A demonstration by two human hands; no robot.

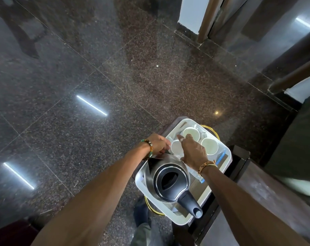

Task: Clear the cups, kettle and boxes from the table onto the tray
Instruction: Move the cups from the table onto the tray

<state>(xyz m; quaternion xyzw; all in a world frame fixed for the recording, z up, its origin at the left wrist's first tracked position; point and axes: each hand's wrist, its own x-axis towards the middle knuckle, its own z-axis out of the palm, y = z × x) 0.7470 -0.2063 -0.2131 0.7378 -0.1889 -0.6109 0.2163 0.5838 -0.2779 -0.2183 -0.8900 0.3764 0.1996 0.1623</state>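
white tray (220,176) sits on a small dark surface (243,158) over a polished granite floor (100,71). steel kettle (166,178) with black lid and black handle stands upright in the near half of the tray, handle pointing toward the person. three white cups sit in the far half: far cup (191,133), right cup (209,145), and a left cup (176,146) partly hidden between the hands. left hand (157,143), beaded bracelet on the wrist, is at the tray's left edge beside the left cup; its fingers curl in, but what they pinch is hidden, cannot tell. right hand (195,151), rings and a wristband, is over the cups, fingers (181,139) loosely together and stretched toward the left cup, contact unclear. a clear box with a blue edge (222,156) lies in the tray under the right wrist, beside the kettle. a gold ring-shaped frame (151,208) shows below the tray.
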